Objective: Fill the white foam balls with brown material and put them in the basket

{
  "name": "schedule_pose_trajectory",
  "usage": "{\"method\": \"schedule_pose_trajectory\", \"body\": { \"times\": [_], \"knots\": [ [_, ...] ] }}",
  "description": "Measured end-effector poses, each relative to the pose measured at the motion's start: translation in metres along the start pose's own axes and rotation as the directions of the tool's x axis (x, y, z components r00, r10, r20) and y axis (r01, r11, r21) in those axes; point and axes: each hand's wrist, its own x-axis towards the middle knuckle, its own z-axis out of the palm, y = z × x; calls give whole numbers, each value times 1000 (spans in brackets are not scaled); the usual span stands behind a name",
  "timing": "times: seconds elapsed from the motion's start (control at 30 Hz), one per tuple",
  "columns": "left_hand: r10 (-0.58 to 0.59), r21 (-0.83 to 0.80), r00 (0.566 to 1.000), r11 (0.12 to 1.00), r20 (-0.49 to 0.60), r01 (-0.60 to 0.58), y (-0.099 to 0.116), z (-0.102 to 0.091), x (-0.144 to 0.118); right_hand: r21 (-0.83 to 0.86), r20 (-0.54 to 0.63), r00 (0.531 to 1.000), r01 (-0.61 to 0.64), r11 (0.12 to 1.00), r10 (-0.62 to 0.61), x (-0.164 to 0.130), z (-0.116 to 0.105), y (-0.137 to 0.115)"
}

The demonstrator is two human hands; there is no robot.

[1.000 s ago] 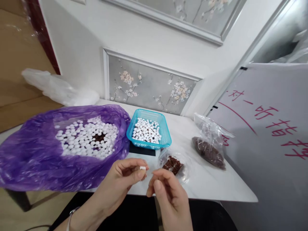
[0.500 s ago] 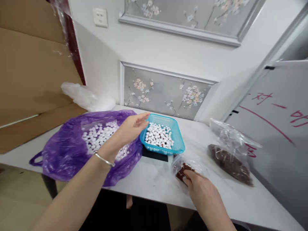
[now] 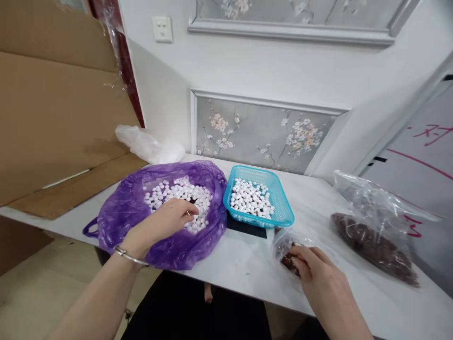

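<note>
My left hand (image 3: 164, 222) reaches into the open purple plastic bag (image 3: 130, 212), fingertips down among the small white round pieces (image 3: 177, 192) that fill it; whether it grips one cannot be told. My right hand (image 3: 323, 281) rests on a small clear bag of dark red-brown bits (image 3: 288, 250) near the table's front edge, fingers curled into it. A turquoise plastic basket (image 3: 283, 215) with more white pieces stands between the two hands, on a flat black block (image 3: 246, 227).
A larger clear bag of dark brown bits (image 3: 375, 236) lies at the right. A crumpled clear bag (image 3: 148, 145) lies by the wall, cardboard sheets (image 3: 60, 123) lean at the left, and a white board with red writing (image 3: 424, 156) stands at the right.
My left hand held a white piece near my body, reached to the basket, then dropped into the purple bag. My right hand went to the small clear bag. The view panned left.
</note>
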Motion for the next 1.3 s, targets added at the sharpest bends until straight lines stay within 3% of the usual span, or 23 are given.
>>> {"method": "schedule_pose_trajectory", "body": {
  "times": [0.17, 0.43, 0.63, 0.7, 0.77, 0.83, 0.9, 0.97, 1.1, 1.2, 1.3],
  "knots": [
    [-46, 34, 999, 998, -10, 46, -12, 18, 7, 82, -98, 995, 1, 997, 7, 3, -5, -1],
    [-40, 44, 998, 998, -42, 42, -18, 34, 10, 80, 80, 991, -112, 991, 105, -2, -9, -11],
    [-30, -94, 993, 995, -114, 19, -16, 26, 9, 207, -61, 992, -92, 974, 107, -3, -9, -9],
    [-33, -239, 991, 971, -132, 0, -6, 24, 4, 244, -75, 983, -142, 959, 165, -1, -9, -8],
    [-54, -538, 992, 843, -112, -15, 9, 25, -4, 280, -84, 971, -191, 941, 222, 0, -10, -7],
    [-71, -831, 997, 556, -40, 6, 27, 29, -13, 316, -113, 964, -196, 928, 242, 1, -10, -7],
    [-43, -958, 997, 279, 56, 66, 43, 35, -20, 342, -127, 964, -180, 922, 235, 1, -9, -7],
    [8, -987, 991, 100, 130, 129, 53, 41, -24, 362, -116, 968, -167, 917, 222, 0, -9, -7],
    [98, -974, 973, -73, 209, 217, 63, 53, -25, 497, -52, 971, -176, 850, 232, -5, -10, -10],
    [115, -965, 969, -127, 217, 231, 69, 59, -23, 678, 16, 961, -213, 704, 276, -9, -13, -13],
    [108, -955, 967, -165, 230, 246, 73, 63, -24, 676, 11, 946, -246, 695, 324, -10, -14, -11]
  ]
}}
